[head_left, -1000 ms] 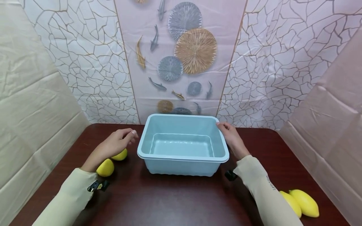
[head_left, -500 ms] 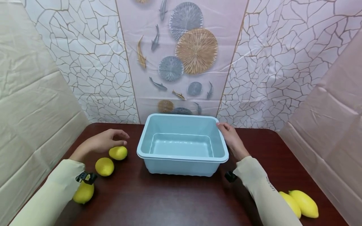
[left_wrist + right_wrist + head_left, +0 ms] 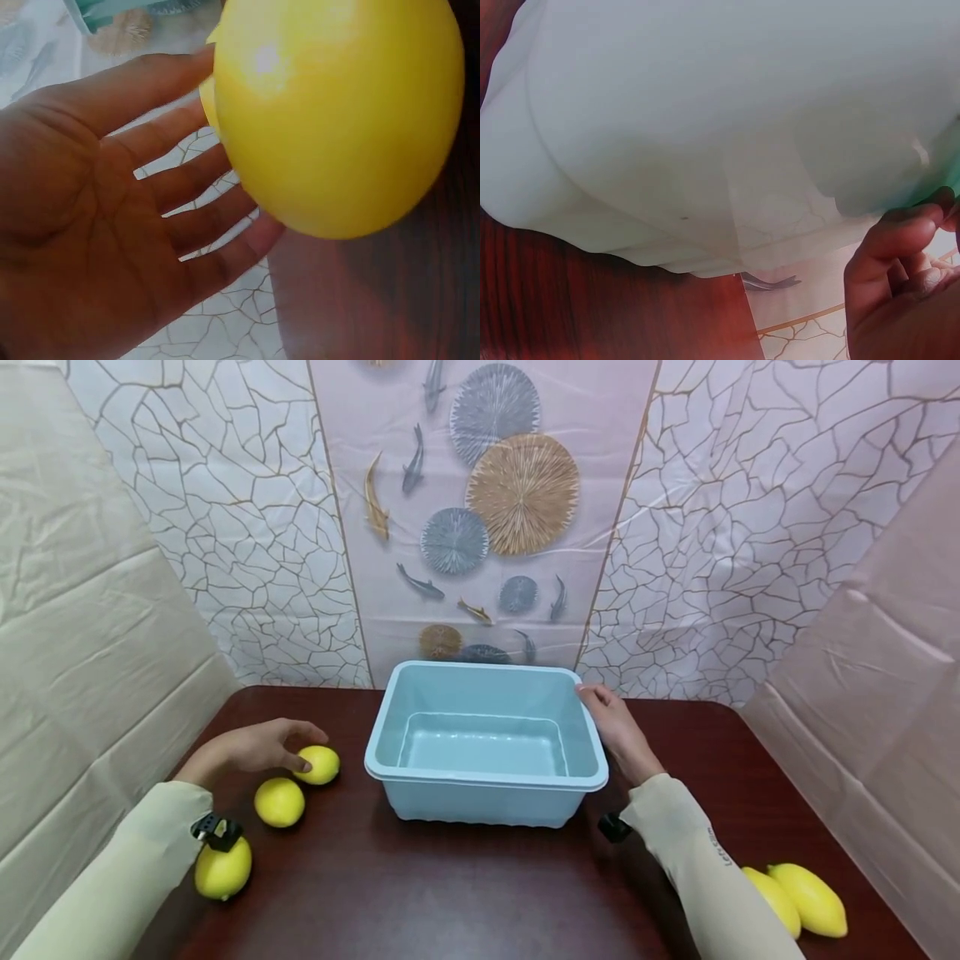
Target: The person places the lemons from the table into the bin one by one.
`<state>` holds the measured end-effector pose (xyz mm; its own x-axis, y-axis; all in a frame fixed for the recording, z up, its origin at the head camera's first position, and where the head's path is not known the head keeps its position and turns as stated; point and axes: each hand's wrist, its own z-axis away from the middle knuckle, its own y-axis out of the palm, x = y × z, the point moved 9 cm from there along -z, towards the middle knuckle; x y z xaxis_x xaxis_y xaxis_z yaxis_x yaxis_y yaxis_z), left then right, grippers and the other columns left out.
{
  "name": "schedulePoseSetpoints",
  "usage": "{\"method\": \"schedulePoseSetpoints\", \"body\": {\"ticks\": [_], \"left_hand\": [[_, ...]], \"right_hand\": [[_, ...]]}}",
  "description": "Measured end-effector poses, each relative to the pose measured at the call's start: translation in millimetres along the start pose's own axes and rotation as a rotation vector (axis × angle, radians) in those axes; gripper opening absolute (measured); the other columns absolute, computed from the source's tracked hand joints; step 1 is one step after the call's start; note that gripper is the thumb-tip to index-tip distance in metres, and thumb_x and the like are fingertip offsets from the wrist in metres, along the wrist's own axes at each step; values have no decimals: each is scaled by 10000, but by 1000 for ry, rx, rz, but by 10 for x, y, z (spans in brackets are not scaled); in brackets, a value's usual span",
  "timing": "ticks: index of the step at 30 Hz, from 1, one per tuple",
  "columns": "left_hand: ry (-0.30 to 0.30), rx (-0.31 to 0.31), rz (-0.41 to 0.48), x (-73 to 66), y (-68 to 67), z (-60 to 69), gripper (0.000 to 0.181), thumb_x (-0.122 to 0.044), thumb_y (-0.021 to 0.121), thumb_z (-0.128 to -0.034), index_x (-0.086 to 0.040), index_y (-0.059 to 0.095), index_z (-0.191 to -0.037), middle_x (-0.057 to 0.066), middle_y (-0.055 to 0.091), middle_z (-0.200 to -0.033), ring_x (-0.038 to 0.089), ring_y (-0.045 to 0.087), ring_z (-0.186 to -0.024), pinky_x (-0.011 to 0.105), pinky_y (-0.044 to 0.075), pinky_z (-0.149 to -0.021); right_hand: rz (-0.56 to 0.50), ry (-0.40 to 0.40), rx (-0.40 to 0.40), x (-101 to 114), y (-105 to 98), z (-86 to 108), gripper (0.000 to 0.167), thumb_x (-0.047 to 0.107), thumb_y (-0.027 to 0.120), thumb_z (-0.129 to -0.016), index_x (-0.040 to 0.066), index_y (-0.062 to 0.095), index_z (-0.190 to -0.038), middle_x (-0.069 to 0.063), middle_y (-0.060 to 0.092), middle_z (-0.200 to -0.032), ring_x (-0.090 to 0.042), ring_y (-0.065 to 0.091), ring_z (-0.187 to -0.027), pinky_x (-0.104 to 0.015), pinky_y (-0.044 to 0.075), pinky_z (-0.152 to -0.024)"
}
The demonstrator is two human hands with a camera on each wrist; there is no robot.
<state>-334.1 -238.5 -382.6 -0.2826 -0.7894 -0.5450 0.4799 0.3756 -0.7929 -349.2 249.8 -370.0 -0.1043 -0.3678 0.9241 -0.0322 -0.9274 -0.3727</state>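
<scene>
"So where's the left hand point(image 3: 258, 748)?"
"Left of centre, fingers apart around the uppermost yellow oval lemon point(image 3: 322, 766)"
"And the right hand point(image 3: 618, 732)?"
"Pinching the pale-blue rectangular plastic basin point(image 3: 486, 804), mid-frame"

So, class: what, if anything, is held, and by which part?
The right hand holds the blue tub by its right rim. The left hand is at the farthest left-side lemon; whether it grips cannot be told.

Head view looks forward-down; wrist views sit close; all show the tub point(image 3: 486, 747).
</scene>
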Motion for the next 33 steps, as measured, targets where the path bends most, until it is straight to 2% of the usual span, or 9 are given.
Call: {"method": "schedulePoseSetpoints", "body": {"ticks": [3, 6, 11, 18, 22, 29, 33], "left_hand": [[18, 17, 0, 2, 23, -18, 574, -207, 781, -957, 20, 582, -1445, 241, 575, -1459, 461, 493, -1353, 650, 413, -1089], [29, 50, 8, -8, 57, -41, 568, -201, 787, -951, 12, 588, -1438, 216, 594, -1428, 429, 510, -1315, 618, 419, -1081], [27, 106, -25, -21, 125, -93, 593, -225, 807, -932, -21, 590, -1444, 164, 611, -1378, 343, 527, -1222, 540, 429, -1045], [0, 136, -68, -14, 155, -145, 641, -212, 832, -911, -22, 566, -1462, 151, 612, -1313, 341, 539, -1171, 553, 457, -1021], [-9, 140, -59, 4, 161, -163, 631, -191, 832, -907, -35, 570, -1459, 133, 612, -1291, 331, 538, -1151, 535, 463, -1002], [-22, 119, -46, 16, 165, -159, 650, -176, 837, -885, -20, 566, -1455, 157, 605, -1316, 339, 534, -1152, 529, 460, -1000], [-22, 123, -65, 6, 165, -176, 637, -178, 839, -895, -16, 567, -1448, 149, 613, -1284, 337, 545, -1129, 531, 475, -979]], "right_hand": [[4, -7, -2, 3, -8, 1, 591, 545, 425, -1109, 76, 536, -1451, -157, 622, -1280, -193, 634, -1024, -281, 536, -801], [27, -10, -11, 5, -23, 6, 598, 546, 421, -1108, 67, 545, -1444, -166, 628, -1288, -203, 629, -1038, -284, 526, -813], [30, -3, -15, 4, -34, 6, 606, 557, 422, -1104, 76, 545, -1451, -172, 626, -1313, -225, 630, -1075, -289, 523, -828], [18, 5, -5, 5, -12, 11, 604, 559, 420, -1106, 88, 533, -1467, -172, 612, -1341, -240, 623, -1112, -291, 521, -838], [13, 2, -9, 0, -12, 3, 589, 543, 426, -1109, 80, 541, -1454, -173, 617, -1323, -239, 624, -1095, -299, 519, -842], [-8, -3, -32, 1, -14, -8, 579, 538, 448, -1107, 63, 563, -1417, -156, 638, -1251, -191, 642, -987, -267, 535, -770], [-27, 0, -29, -1, -9, -12, 567, 526, 452, -1110, 63, 563, -1418, -163, 637, -1256, -193, 640, -984, -265, 538, -761]]}}
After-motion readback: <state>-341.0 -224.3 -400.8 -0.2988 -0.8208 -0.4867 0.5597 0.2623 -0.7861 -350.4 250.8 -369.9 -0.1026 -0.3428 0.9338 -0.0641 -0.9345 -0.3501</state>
